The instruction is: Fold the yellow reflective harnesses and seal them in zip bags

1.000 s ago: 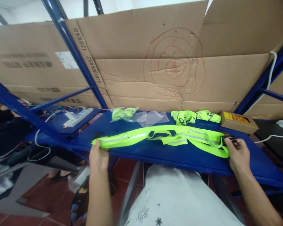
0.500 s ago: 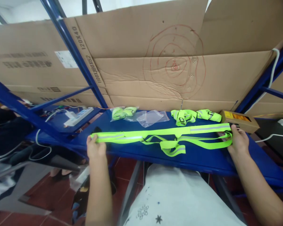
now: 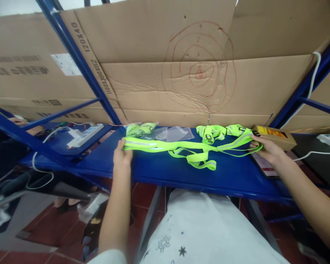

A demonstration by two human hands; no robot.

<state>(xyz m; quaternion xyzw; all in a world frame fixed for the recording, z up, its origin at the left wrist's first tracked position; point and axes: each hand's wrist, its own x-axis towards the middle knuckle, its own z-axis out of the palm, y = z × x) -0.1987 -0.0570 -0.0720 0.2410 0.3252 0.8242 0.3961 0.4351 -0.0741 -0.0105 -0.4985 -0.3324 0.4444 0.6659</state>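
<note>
A neon yellow-green reflective strap harness (image 3: pixel 178 147) with grey stripes stretches between my two hands above the blue shelf. My left hand (image 3: pixel 123 153) is closed on its left end. At the other end, my right hand (image 3: pixel 265 147) pinches the strap beside a black buckle. The middle of the harness sags, and a loose loop hangs toward the shelf's front. Behind it lie a bundled neon strap (image 3: pixel 213 133) with a black slider, another rolled strap (image 3: pixel 238 129), and a neon strap in a clear bag (image 3: pixel 141 129).
A flat clear plastic bag (image 3: pixel 177 134) lies on the blue shelf (image 3: pixel 159 172). To the right are a small cardboard box (image 3: pixel 284 139) and a flat tablet-like object (image 3: pixel 265 167). A power strip (image 3: pixel 85 136) sits left. Cardboard (image 3: pixel 143 80) backs the shelf between blue posts.
My hands have come closer together, so the harness is less taut and sags more. The right hand has moved left, uncovering the flat object. The view has shifted slightly.
</note>
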